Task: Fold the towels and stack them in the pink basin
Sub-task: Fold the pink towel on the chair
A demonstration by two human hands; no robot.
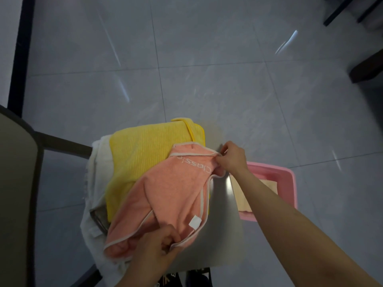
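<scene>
pinching the pink towel (165, 193) at two edges, left hand (157, 243) near, right hand (232, 158) far. one folded towel (242, 195) lies in the basin (290, 179); yellow towel (145, 154) remains unfolded.

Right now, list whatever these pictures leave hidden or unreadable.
Head view only:
- Pink basin: near part hidden by the right forearm; how many folded towels it holds is unclear.
- White cloth: mostly buried under the yellow towel.
- Peach towel: corners hidden inside left hand and right hand.
</scene>
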